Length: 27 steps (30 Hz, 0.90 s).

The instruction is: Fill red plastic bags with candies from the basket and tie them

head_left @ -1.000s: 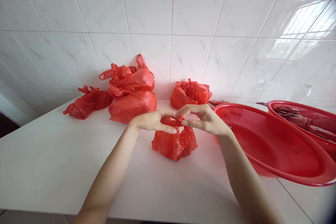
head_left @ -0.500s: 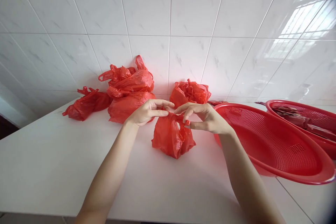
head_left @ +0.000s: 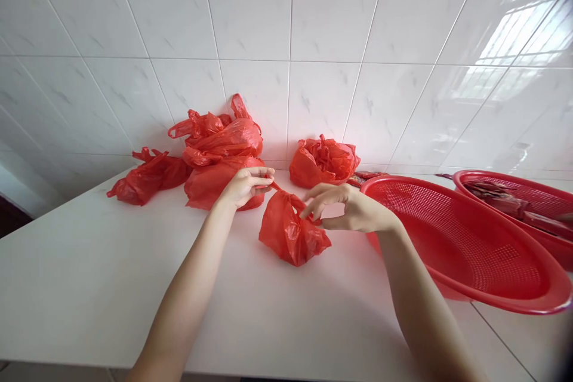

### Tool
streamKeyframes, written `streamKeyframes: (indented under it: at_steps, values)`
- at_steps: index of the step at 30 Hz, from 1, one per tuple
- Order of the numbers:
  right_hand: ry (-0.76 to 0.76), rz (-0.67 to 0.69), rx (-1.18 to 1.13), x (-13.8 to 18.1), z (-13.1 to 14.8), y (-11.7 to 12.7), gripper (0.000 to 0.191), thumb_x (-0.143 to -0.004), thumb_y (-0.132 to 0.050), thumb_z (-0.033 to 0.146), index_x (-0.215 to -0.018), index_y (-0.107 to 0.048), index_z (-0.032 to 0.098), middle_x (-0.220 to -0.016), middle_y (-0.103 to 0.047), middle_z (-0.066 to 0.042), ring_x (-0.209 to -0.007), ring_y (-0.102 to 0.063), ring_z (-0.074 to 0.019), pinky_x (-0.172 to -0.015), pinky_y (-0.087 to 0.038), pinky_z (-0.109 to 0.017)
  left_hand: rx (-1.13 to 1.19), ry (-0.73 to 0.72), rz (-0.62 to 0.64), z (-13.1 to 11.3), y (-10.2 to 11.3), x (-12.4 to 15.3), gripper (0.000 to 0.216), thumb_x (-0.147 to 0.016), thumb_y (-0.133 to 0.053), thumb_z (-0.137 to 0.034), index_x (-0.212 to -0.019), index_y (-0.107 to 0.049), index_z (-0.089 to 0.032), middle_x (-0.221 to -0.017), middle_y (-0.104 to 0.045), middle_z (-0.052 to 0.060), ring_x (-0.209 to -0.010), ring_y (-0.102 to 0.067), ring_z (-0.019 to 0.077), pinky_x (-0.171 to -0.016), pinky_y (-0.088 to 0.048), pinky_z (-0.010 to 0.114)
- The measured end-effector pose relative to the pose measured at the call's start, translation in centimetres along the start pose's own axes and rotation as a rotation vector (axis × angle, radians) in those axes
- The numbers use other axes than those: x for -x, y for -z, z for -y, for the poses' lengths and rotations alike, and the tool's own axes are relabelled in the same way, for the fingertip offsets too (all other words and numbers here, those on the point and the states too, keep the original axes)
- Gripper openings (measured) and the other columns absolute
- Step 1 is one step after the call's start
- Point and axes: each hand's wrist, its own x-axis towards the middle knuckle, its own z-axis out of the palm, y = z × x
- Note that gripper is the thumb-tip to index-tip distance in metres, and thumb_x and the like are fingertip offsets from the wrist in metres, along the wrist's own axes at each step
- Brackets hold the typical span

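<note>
There're min. 5 red plas. bags (head_left: 290, 233), 2 baskets (head_left: 447, 218) & 2 hands (head_left: 244, 188).

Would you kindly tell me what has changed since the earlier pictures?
The left hand has moved left and farther from the wearer, drawing out a handle of the front red bag. The right hand has shifted slightly lower in view, to that bag's right side; whether it grips anything is unclear. The red bags by the wall and the red baskets stayed put.

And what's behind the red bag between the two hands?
Behind the held bag, white tabletop shows, then another red bag near the tiled wall. What the held bag and right hand cover is hidden.
</note>
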Motion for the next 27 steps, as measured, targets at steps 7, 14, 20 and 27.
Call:
streamKeyframes:
  at_steps: [7, 14, 20, 27]
  values:
    - [-0.117, 0.272, -0.098, 0.3, -0.1, 0.3, 0.014, -0.080, -0.063, 0.007, -0.088, -0.073, 0.014, -0.088, -0.074, -0.005, -0.083, -0.068, -0.0153, -0.080, -0.055, -0.030, -0.084, 0.002, -0.186, 2.6, 2.3, -1.6, 0.033, -0.050, -0.086, -0.014, -0.081, -0.073, -0.012, -0.079, -0.067, 0.004, -0.077, -0.063, 0.0158, -0.079, -0.055, 0.035]
    - [-0.111, 0.241, -0.198, 0.3, 0.0, 0.8, 0.007, -0.084, -0.067, 0.018, -0.089, -0.070, 0.014, -0.089, -0.073, -0.007, -0.087, -0.069, -0.0172, -0.085, -0.056, -0.034, -0.085, -0.065, -0.258, 3.8, 2.0, -2.5, 0.034, -0.047, -0.086, -0.012, -0.079, -0.074, -0.012, -0.078, -0.068, 0.003, -0.075, -0.061, 0.0143, -0.075, -0.053, 0.032]
    - [-0.161, -0.253, -0.389, -0.4, -0.7, -0.1, 0.013, -0.088, -0.068, 0.027, -0.090, -0.062, 0.016, -0.094, -0.070, -0.007, -0.091, -0.068, -0.0182, -0.084, -0.055, -0.036, 0.038, -0.109, -0.186, 1.8, 0.8, -1.4, 0.034, -0.059, -0.086, -0.021, -0.090, -0.075, -0.015, -0.092, -0.071, 0.005, -0.087, -0.064, 0.0146, -0.084, -0.052, 0.029]
    - [-0.125, -0.437, -0.372, -1.9, -0.8, -1.6, 0.018, -0.085, -0.072, 0.031, -0.087, -0.060, 0.018, -0.077, -0.062, 0.001, -0.065, -0.060, -0.0111, -0.064, -0.052, -0.028, 0.064, -0.148, 0.079, -1.4, -2.6, 1.3, 0.019, -0.071, -0.082, -0.028, -0.084, -0.076, -0.015, -0.093, -0.072, 0.006, -0.090, -0.064, 0.0160, -0.091, -0.050, 0.031]
